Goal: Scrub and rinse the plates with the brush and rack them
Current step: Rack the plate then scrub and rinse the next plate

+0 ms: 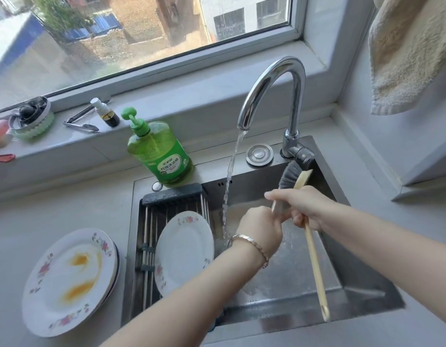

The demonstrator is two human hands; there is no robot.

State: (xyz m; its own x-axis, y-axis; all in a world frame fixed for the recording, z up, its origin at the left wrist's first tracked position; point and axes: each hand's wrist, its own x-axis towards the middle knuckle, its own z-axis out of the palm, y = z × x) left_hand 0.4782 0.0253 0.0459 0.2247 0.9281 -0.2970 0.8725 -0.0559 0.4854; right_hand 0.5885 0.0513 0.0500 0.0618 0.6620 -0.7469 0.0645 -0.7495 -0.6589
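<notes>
Racked: one clean plate (184, 249), 9 o'clock.
Waiting: stained plates (66, 279), 8 o'clock.
Fingers: right hand (304, 209) grips brush (313, 256); left hand (262, 229) curled, hold unclear.

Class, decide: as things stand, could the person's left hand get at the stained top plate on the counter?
Probably yes. The stained plate lies uncovered on the left hand's own side; only the low rack and its clean plate lie between. That hand must first release the brush.
</notes>
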